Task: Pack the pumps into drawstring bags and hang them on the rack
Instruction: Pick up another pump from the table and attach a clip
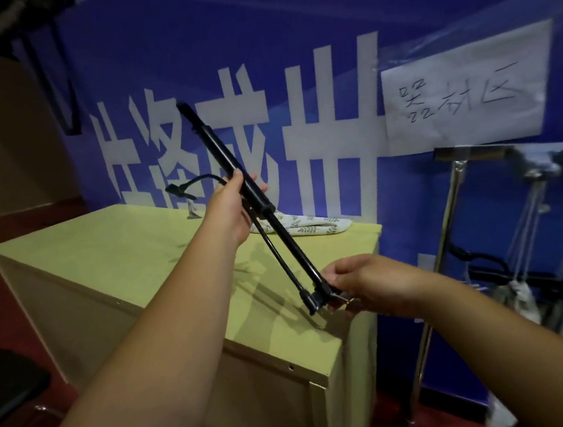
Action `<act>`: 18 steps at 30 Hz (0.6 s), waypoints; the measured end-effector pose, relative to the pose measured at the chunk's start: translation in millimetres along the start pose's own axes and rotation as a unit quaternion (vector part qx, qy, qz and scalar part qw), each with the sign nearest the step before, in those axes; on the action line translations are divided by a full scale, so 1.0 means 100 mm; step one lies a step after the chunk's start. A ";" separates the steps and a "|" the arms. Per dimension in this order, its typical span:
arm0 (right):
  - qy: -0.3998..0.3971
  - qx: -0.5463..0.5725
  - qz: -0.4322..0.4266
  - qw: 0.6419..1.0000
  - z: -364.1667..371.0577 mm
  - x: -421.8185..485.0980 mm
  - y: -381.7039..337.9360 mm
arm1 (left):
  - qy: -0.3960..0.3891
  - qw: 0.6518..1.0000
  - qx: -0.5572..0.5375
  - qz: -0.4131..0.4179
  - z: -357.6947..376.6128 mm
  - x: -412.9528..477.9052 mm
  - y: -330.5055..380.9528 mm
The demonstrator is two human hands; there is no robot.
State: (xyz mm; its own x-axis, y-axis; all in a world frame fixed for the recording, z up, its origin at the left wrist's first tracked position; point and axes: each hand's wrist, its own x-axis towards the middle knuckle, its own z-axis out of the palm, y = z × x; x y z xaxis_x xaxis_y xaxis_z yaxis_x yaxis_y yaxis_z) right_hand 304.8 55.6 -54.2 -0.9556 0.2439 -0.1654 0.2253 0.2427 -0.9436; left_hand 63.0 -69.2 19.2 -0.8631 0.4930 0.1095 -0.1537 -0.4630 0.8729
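While the right hand (363, 284) pinches the pump's (225, 157) lower end between thumb and fingers just above the near right corner of the surface (108, 260), the left hand (232, 210) grips the barrel higher up, fingers curled round it, above the middle of the surface. Both hands are thus closed on the pump, which is held clear of the surface and tilted, its low end toward the near right corner and its top end up and toward the far left. A thin black hose (276, 250) runs alongside the lower half of the pump, from the left hand down to the fitting by the right hand.

To the left of the surface and lower down lies a dark flat pad (7, 379). The surface itself is the pale yellow-green top of a box-like cabinet, and the shadows of arms and pump fall across it.

At the far right edge of the surface a white bag (311, 226) with a leaf print lies flat, partly hidden behind the pump and left hand. At the far edge, left of the bag, a black bent stalk (184, 189) with a clip-like head stands up; what it is cannot be told.

To the right of the surface stands the rack (448, 207), a shiny metal pole with a crossbar, from which blurred pale sacks (522, 298) hang on cords. Behind the surface a blue banner (325, 14) with large white characters fills the wall, and a white sheet (466, 97) with handwriting is stuck on it above the rack
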 end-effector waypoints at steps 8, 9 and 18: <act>0.148 -0.265 0.064 0.951 -0.27 -0.53 0.01 | -0.122 0.992 -0.007 -0.020 0.54 -0.77 -0.50; 0.195 -0.253 0.054 0.946 -0.32 -0.60 -0.02 | -0.139 0.990 0.002 -0.027 0.62 -0.90 -0.60; 0.394 -0.125 -0.074 0.908 -0.59 -0.91 -0.33 | -0.229 0.969 0.048 -0.083 1.15 -1.73 -1.44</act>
State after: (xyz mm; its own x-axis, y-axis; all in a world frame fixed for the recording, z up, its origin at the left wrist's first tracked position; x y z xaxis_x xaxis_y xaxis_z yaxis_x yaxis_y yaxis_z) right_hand 395.6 80.6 9.1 -0.5690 0.7628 0.3072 0.2346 0.5087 -0.8284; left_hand 289.9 -3.2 -71.0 -0.5221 0.8407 0.1437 -0.2087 -0.2893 0.9342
